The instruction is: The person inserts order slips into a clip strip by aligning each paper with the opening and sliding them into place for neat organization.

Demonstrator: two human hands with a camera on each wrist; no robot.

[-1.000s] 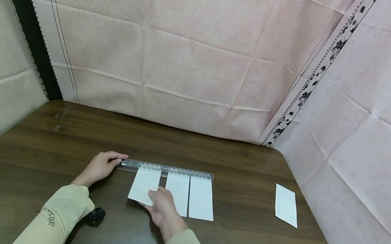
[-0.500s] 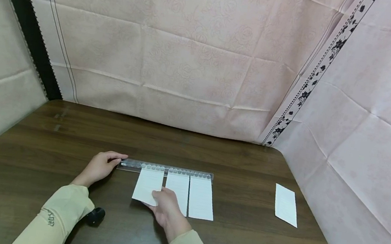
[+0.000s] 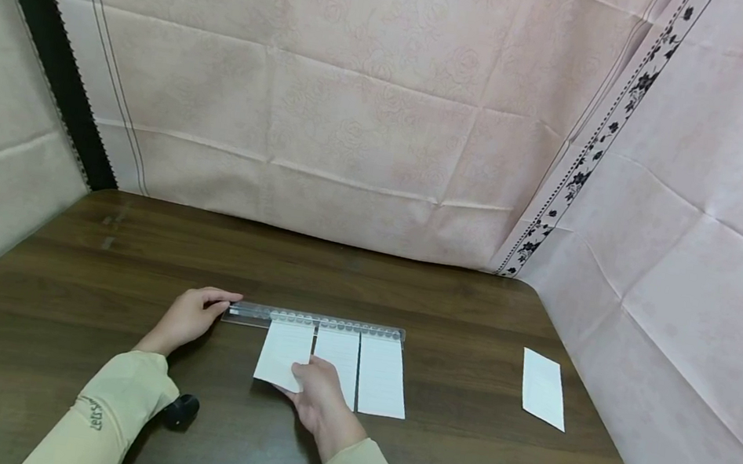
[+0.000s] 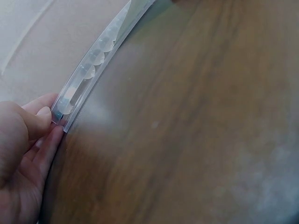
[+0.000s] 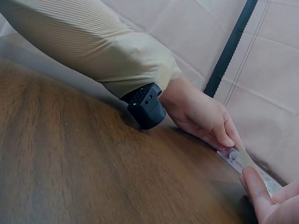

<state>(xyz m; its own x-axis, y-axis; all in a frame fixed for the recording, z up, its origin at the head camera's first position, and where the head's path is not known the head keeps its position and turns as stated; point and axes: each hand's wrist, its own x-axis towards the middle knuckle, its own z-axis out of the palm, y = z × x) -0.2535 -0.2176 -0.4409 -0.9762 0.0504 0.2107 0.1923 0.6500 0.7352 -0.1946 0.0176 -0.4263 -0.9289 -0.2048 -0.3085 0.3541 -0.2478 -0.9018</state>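
Low in the frame's centre, your right hand [image 3: 314,388] pinches the near edge of the leftmost paper slip [image 3: 285,351], whose top meets the clear ruler [image 3: 316,323] beside two other slips [image 3: 362,369]. Left of centre, your left hand [image 3: 187,317] clamps its grip on the ruler's end. If that hold eases, the ruler could skid on the worktop [image 3: 406,292] and the row go crooked. Whether the slip tucks under the ruler is unclear. A spare slip [image 3: 544,388] lies at the right.
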